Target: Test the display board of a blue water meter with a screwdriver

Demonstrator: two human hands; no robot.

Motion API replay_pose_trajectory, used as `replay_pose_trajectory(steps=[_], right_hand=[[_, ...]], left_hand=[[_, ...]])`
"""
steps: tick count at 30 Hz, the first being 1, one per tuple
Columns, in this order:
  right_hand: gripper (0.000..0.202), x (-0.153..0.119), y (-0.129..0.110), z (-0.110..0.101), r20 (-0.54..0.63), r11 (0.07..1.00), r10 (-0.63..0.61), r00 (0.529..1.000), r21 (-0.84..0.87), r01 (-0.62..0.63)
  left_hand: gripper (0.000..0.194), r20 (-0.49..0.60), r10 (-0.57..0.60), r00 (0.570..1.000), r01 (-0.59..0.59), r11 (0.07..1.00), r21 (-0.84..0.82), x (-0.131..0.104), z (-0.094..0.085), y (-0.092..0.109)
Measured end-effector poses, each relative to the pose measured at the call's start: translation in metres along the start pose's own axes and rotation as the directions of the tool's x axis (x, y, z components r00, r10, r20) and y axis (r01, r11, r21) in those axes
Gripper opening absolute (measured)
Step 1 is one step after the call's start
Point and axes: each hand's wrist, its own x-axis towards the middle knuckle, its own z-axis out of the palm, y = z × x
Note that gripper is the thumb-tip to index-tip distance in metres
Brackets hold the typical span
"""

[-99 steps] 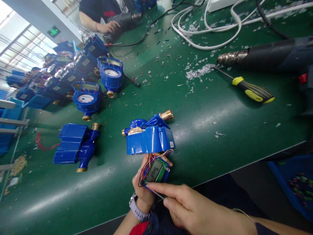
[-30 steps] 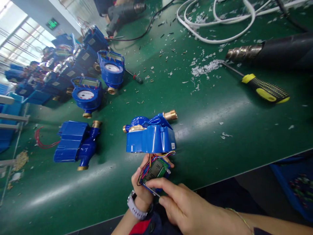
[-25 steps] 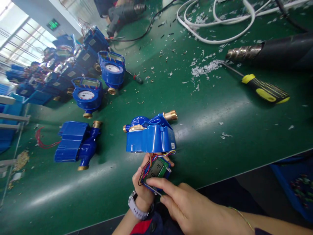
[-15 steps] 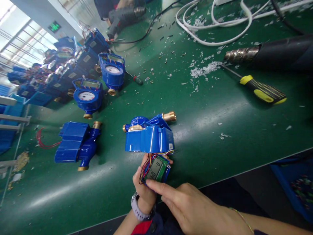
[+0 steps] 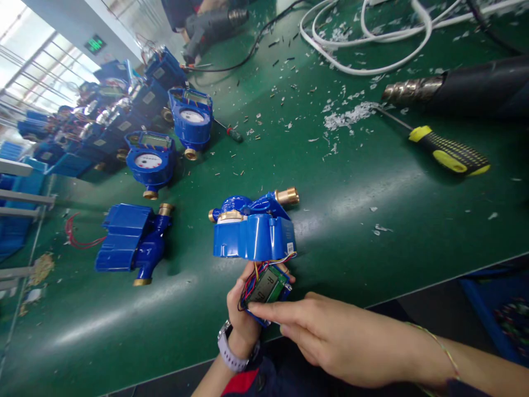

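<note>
My left hand [image 5: 242, 309], with a watch at the wrist, is wrapped round a small green circuit board with a grey display [image 5: 264, 285]. Coloured wires run from that board to a blue water meter [image 5: 254, 237] lying on its side just beyond, its brass threaded end pointing right. My right hand [image 5: 330, 336] reaches in from the right with its index finger stretched out, the fingertip touching the lower left of the display. Its other fingers are bent beneath the palm, and nothing shows in them.
More blue meters stand at the left [image 5: 149, 162], with one lying down [image 5: 132, 242]. A yellow-black screwdriver [image 5: 450, 151], a heat gun [image 5: 483, 88] and white cable [image 5: 359, 71] are at the right. Another person's hand [image 5: 206, 6] is at the top, by a second heat gun [image 5: 210, 30].
My right hand and forearm have turned flatter and shifted slightly right, while the index fingertip stays on the display. The whole view has shifted a little.
</note>
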Motion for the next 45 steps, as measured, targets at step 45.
replay_pose_trajectory(steps=[45], right_hand=[[0.086, -0.012, -0.004, 0.029, -0.049, 0.480, 0.086, 0.995, -0.873, -0.085]], left_hand=[[0.038, -0.034, 0.032, 0.999, -0.034, 0.997, -0.075, -0.021, 0.015, -0.008]])
